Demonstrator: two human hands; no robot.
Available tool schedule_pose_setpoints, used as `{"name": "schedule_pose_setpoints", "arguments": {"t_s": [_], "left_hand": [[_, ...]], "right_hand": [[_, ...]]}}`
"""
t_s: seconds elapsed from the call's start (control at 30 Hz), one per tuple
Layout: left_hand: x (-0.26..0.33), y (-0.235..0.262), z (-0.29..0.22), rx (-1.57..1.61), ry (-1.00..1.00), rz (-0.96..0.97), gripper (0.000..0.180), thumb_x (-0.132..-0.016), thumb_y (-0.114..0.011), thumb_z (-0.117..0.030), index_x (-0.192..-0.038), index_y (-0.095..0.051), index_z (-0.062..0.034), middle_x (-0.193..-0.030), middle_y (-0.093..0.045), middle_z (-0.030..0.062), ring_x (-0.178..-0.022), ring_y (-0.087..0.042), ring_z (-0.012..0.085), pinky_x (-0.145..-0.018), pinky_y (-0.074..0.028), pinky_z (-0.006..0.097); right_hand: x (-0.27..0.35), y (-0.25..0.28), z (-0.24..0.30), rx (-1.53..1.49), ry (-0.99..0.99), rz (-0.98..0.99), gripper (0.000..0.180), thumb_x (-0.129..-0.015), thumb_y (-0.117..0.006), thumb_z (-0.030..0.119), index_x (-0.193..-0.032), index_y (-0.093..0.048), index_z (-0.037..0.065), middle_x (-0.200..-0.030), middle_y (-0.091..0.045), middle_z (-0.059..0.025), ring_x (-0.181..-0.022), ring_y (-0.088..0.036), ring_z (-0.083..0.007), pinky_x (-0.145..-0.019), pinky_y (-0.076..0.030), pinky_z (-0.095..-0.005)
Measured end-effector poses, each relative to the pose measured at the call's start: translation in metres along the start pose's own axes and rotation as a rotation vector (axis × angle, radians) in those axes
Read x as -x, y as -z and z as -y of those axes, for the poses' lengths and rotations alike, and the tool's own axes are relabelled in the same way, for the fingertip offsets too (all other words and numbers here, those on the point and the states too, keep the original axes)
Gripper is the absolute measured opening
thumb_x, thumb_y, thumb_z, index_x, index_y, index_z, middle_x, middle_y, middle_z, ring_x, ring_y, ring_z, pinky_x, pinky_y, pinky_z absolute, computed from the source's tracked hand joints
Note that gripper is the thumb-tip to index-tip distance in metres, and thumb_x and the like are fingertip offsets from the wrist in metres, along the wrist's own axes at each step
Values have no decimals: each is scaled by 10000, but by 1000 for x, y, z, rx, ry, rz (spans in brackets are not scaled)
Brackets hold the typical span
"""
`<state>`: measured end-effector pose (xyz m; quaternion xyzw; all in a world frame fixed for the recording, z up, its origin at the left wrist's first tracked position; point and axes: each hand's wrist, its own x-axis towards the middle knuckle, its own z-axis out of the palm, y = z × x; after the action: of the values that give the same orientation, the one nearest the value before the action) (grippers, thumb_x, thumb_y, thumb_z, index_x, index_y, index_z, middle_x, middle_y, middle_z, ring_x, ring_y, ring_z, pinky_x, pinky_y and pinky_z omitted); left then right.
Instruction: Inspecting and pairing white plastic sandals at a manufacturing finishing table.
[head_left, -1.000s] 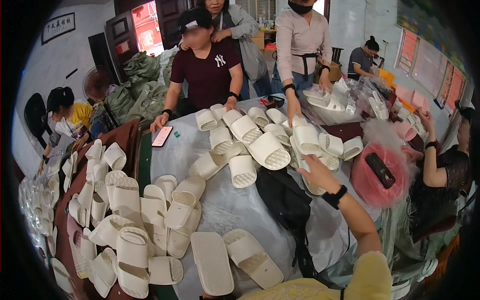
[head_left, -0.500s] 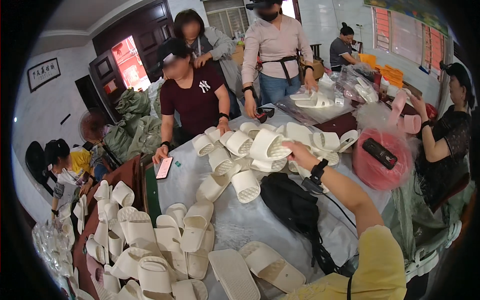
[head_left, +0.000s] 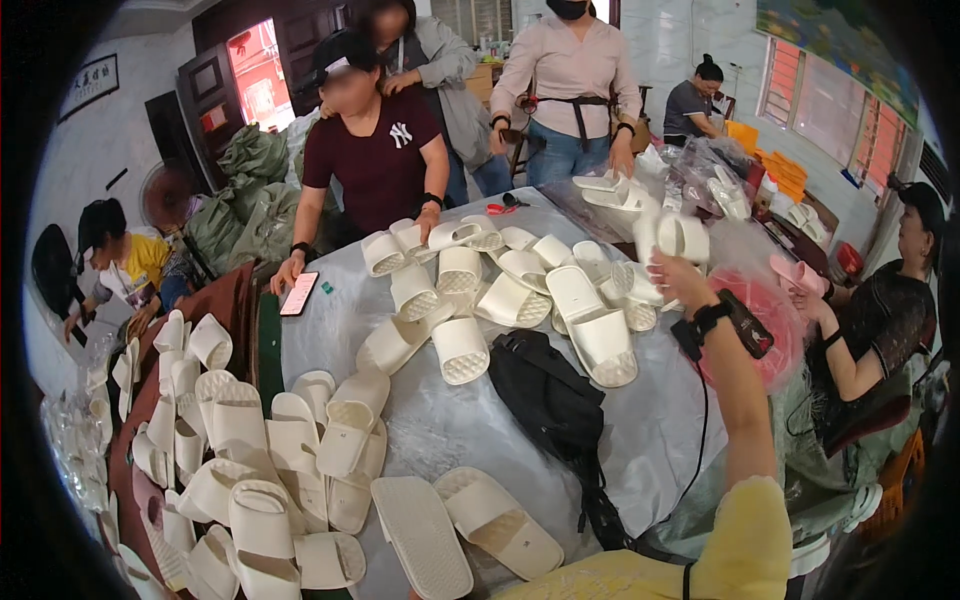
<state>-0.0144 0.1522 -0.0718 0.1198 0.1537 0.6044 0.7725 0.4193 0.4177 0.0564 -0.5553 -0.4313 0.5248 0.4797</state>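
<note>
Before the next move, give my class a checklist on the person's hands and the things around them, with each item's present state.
1. Right hand at a white slipper: ok.
2. Secure grip: cannot tell, the contact is blurred.
3. Left hand in view: not ok.
4. Nearest two slippers matching: not ok, one sole up, the other strap up.
5. Black bag off the table: not ok.
6. Phone apart from slippers: ok.

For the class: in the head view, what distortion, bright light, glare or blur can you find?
Head view: black curved borders and a leaning dark brown panelled wooden door betray the fisheye lens; head view: the red-and-white doorway opening is very bright; head view: pale glare streaks the crinkled light-grey table cover; head view: the white broad-strapped slipper by the bare right hand looks slightly smeared.
</note>
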Motion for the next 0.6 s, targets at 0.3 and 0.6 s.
{"name": "schedule_pose_setpoints", "arguments": {"t_s": [0.3,0.6], "left_hand": [[-62,-51,28,-87,168,90,436,-881,-426,-328,-1193,-419,-23,-855,-542,77,-725,-504,198,-694,-427,358],[-77,-85,4,-174,96,112,451,-878,-431,-336,-1201,-413,-22,-852,-539,83,-722,-499,199,-690,-427,357]], "right_hand": [[18,-254,-81,929,868,815,787,-654,-689,320,-1259,-306,-7,-1246,-368,-237,-1113,-408,-359,-969,-303,-393],[24,-293,-66,909,638,545,753,-504,-703,210,-1178,-414,36,-1130,-431,-189,-956,-528,-312,-764,-460,-383]]}}
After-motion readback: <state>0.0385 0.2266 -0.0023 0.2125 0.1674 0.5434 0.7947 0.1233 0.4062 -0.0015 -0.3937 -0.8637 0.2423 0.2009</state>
